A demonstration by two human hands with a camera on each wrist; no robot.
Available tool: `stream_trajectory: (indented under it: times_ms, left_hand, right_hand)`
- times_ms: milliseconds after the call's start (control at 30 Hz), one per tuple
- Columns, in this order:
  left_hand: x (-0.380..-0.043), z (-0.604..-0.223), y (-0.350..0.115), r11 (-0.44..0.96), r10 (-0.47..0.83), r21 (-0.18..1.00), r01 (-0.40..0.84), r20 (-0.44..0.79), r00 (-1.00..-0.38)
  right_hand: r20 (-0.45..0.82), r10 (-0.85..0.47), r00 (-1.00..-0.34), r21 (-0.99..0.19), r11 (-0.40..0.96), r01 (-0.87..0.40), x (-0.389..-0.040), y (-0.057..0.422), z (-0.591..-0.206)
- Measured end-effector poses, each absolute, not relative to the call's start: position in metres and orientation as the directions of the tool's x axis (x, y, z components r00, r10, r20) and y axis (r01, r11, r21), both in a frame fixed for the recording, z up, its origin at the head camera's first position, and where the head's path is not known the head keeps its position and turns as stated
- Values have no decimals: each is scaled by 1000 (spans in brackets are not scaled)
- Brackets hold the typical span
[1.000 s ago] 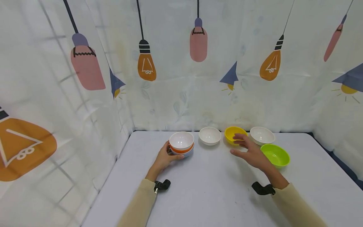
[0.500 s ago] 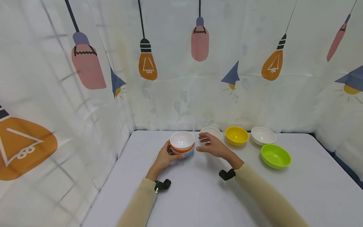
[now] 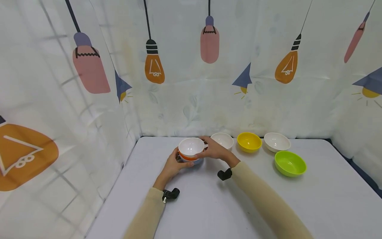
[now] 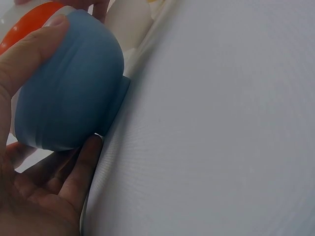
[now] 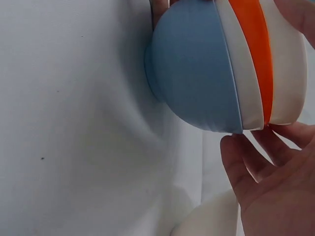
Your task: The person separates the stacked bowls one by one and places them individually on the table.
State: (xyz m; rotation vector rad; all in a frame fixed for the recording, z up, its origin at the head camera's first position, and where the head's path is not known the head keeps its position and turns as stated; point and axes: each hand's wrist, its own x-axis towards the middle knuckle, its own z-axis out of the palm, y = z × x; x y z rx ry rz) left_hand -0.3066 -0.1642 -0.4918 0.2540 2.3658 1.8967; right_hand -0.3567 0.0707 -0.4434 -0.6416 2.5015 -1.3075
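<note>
A stack of nested bowls stands at the table's back left. Its lowest is a blue bowl (image 4: pixel 74 83); above it show a white band (image 5: pixel 244 69), an orange bowl (image 5: pixel 261 64) and a white bowl (image 3: pixel 191 146) on top. My left hand (image 3: pixel 173 166) grips the blue bowl from the left, thumb on the near side and fingers beyond. From the right, my right hand (image 3: pixel 216 149) holds the top white bowl, thumb on its near side. Its other fingers touch near the rims on the far side in the right wrist view.
Right of the stack stand a white bowl (image 3: pixel 224 140), partly behind my right hand, a yellow bowl (image 3: pixel 249 142) and another white bowl (image 3: pixel 277 142). A green bowl (image 3: pixel 290 164) sits nearer. The white-covered table (image 3: pixel 203 205) meets a patterned curtain (image 3: pixel 179 109) behind.
My right hand has moved left from beside the yellow bowl to the stack and taken hold of the top white bowl. My left hand keeps its grip on the blue bowl.
</note>
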Motion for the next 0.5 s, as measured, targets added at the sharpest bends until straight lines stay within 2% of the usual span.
stream_trajectory:
  times_ms: [167, 500]
  left_hand:
    - [-296, -476, -163, 210, 204, 975, 68, 24, -979]
    - [-313, -504, -166, 221, 190, 970, 97, 55, -980]
  right_hand:
    - [-13, -534, -846, -840, 464, -280, -363, 64, -443]
    - [-5, -483, -875, -810, 515, -280, -362, 59, -446]
